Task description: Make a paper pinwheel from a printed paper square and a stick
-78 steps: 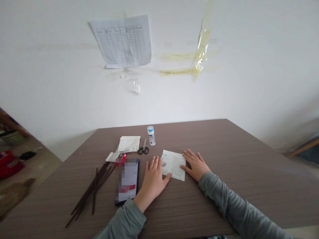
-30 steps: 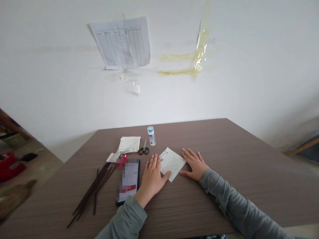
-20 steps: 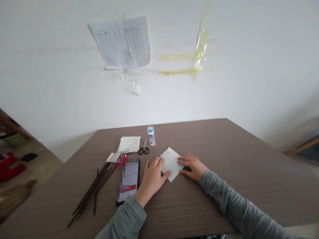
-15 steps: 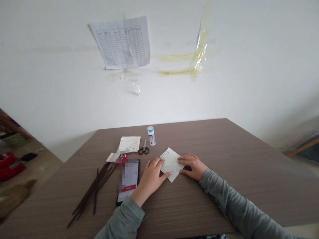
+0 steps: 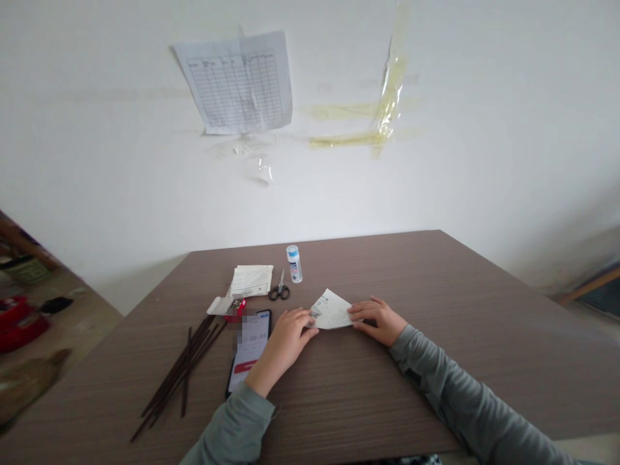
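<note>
A small printed sheet of paper is in the middle of the table, one corner pointing toward the wall. Its near half is bent out of sight, so the near side now shows as a gently curved edge. My left hand pinches the sheet's left corner between thumb and fingers. At the right corner, my right hand grips it the same way. Both fingertips partly cover the corners. Under my left wrist lies a phone with its screen lit, partly pixelated and partly hidden by my arm.
Left of the phone lie several thin dark sticks and a small red box with a white flap. Behind are a paper stack, scissors and a white bottle with a blue cap band. A white wall borders the table's far edge.
The sheet has been turned from nearly square-on to corner-forward, and its near half has been bent away from view. My hands have gone from lying spread to pinching its side corners.
</note>
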A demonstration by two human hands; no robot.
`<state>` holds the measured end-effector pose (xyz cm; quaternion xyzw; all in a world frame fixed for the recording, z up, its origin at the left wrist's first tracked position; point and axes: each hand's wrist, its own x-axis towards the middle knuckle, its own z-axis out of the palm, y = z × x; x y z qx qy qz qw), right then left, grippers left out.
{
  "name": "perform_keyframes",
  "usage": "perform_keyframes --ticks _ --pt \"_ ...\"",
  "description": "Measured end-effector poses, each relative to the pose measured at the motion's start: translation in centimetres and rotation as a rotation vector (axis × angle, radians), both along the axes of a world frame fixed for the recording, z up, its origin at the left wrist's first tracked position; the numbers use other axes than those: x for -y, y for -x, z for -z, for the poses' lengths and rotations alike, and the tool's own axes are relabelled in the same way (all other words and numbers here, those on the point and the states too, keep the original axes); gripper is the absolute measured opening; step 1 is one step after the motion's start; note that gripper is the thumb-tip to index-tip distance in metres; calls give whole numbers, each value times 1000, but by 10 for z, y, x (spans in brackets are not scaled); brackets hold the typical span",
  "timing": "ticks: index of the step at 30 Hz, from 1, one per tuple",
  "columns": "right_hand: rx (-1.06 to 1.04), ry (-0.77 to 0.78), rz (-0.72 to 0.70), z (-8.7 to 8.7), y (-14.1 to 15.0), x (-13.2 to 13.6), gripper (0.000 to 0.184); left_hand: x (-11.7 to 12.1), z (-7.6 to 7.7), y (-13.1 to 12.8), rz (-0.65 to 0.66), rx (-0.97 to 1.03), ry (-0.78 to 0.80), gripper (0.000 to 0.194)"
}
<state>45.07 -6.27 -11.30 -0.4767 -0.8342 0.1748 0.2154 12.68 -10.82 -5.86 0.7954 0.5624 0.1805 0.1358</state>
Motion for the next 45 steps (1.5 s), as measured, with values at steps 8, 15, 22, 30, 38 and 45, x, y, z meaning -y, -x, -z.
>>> perform_keyframes --ticks 8,15,22,30,38,45 --pt "11 -129 25 -16 -4 8 34 0 -4 0 -44 -25 -107 22" --pt "60 -124 93 -19 -4 10 33 3 -5 -6 -118 -18 -115 19" --pt "60 -108 159 -17 6 12 42 5 -7 -13 -115 -99 -123 37" --pt "81 -215 100 -12 4 14 38 6 -2 -16 -108 -160 -126 41" --pt "104 -218 137 -8 6 15 37 8 -1 -17 -122 -189 -144 36" --pt "120 -179 160 -9 7 16 34 10 -2 -19 -152 -218 -144 37"
